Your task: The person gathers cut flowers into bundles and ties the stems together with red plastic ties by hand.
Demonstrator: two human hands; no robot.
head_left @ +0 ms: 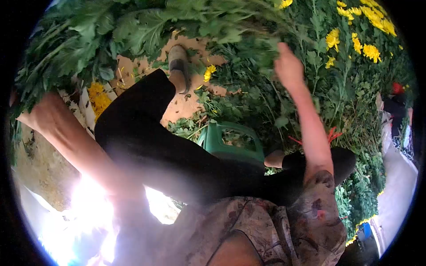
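At the far left, my left hand point(32, 111) is closed around a leafy bunch of chrysanthemum stems point(142, 29); leaves cover most of its fingers. The bunch stretches across the top of the view, its right part blurred. My right hand point(289, 68) is at the upper right among green stems, its fingers curled and one stretched along the foliage. What lies within its grasp is hidden by blur and leaves. Yellow chrysanthemum blooms point(372, 53) stand just right of this hand.
A green plastic stool point(242, 153) stands between my black-trousered legs point(177, 164). Cut stems and leaves point(239, 95) cover the ground. More yellow blooms point(98, 101) lie at left, and red ties point(333, 135) beside my right forearm. Pale sheeting point(395, 173) is at the right edge.
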